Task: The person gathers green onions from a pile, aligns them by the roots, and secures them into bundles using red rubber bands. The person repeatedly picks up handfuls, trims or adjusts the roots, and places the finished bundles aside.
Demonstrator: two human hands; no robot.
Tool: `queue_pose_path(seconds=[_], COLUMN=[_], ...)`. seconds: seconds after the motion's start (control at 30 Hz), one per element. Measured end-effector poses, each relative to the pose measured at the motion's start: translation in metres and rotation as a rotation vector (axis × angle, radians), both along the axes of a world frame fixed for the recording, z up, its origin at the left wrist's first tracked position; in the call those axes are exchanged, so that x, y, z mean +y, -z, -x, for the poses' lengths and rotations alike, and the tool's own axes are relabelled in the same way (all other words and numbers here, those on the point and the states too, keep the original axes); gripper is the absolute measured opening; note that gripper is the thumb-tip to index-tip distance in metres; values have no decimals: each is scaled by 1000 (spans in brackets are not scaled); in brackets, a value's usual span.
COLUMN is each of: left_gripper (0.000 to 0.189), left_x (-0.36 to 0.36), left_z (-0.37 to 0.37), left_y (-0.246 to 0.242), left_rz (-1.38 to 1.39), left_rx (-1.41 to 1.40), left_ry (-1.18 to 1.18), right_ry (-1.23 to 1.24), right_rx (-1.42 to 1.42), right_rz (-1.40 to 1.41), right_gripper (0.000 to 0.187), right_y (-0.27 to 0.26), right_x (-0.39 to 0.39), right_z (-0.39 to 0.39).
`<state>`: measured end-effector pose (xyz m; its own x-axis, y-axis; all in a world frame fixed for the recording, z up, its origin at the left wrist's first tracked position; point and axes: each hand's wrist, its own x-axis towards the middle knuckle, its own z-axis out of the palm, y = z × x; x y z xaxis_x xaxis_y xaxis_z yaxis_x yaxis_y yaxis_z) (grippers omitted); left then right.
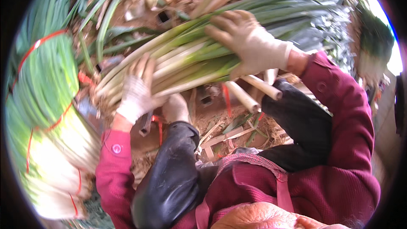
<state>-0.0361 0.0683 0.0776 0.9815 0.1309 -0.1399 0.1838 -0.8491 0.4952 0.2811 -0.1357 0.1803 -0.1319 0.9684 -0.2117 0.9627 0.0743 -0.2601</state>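
A loose bundle of long green onions (190, 54) lies slantwise before me, with no tie visible around it. Its white stalks and rooty ends point left; the leaves run to the upper right. My left hand (136, 93), in a pale knit work glove, grips the stalks near the roots, fingers over the top and thumb on the near side. Farther along, my right hand (246, 43), gloved likewise, spans the bundle where white turns to green, its thumb at the near edge. The undersides of the stalks are hidden.
Tied bundles of green onions (47, 79) with red bands are piled at left. Wooden poles (243, 97) and a metal tube (145, 127) jut out beneath the held bundle. Leaf scraps (222, 136) and red strips litter the ground. Another onion bundle (375, 47) stands at far right.
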Motion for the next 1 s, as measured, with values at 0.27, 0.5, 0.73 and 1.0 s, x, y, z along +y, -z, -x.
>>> queue_pose_path(seconds=[0.27, 0.5, 0.73, 1.0], left_gripper=[107, 123, 131, 131], left_x=[-4, -12, -42, -40], left_z=[2, -28, -77, -73], left_y=[17, -4, 12, 24], left_rz=[-44, 55, 121, 10], left_rx=[19, 117, 144, 52], left_ry=[-132, -105, -83, -75], right_ry=[-73, 21, 32, 84], right_rx=[-105, -51, -53, 184], right_rz=[46, -146, -244, -420], right_gripper=[120, 114, 112, 92], right_y=[-17, 13, 32, -10], right_x=[-40, -59, -62, -92], right_z=[-30, -53, -53, -63])
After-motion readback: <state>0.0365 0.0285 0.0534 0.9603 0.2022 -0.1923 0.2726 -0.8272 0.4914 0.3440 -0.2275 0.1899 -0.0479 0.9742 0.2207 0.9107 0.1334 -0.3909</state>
